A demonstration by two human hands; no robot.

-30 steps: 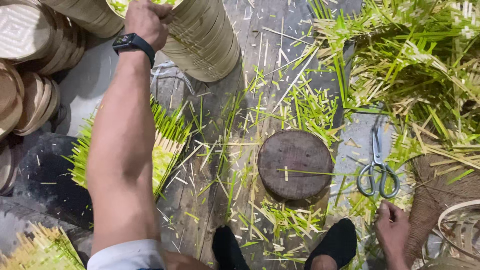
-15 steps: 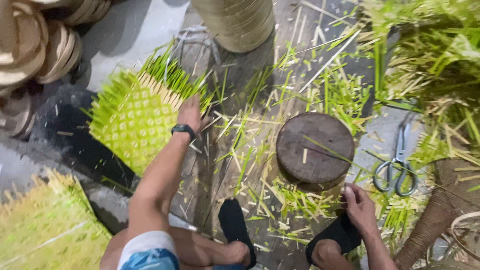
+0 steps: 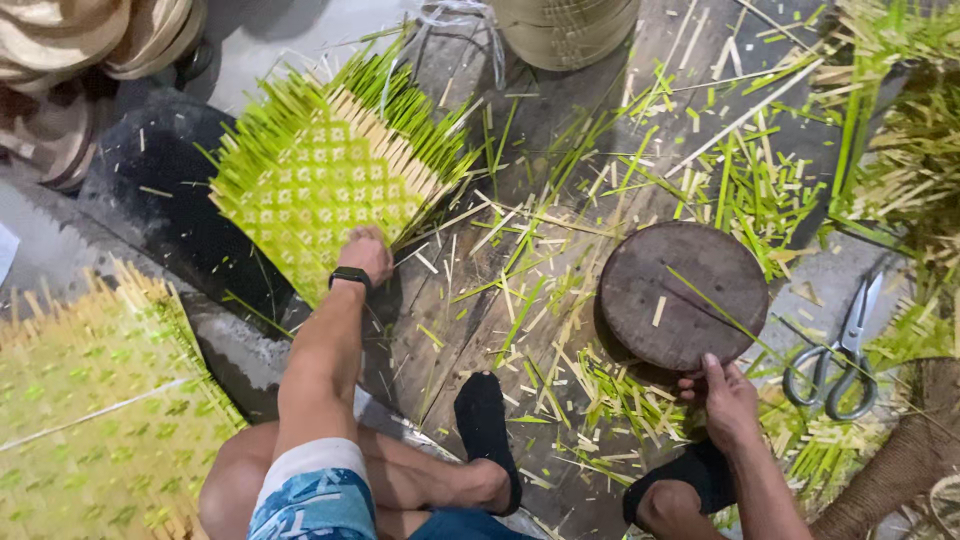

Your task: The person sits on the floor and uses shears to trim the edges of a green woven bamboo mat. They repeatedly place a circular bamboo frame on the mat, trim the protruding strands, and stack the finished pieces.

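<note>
woven green mat (image 3: 310, 195) lies on the plank floor (image 3: 470, 310), upper left of the seated person, loose strand ends fanning from its far edges. left hand (image 3: 366, 252) has come down from the stacked baskets a second ago and now rests on the mat's near corner, fingers curled onto the weave; whether the grip is closed on a strand, cannot tell. right hand (image 3: 728, 398) has shifted up to the near rim of the round wooden block (image 3: 683, 292), fingers touching it, not clamped. scissors (image 3: 838, 360) lie just right of the block, untouched. judgement: attention has moved to the mat.
</note>
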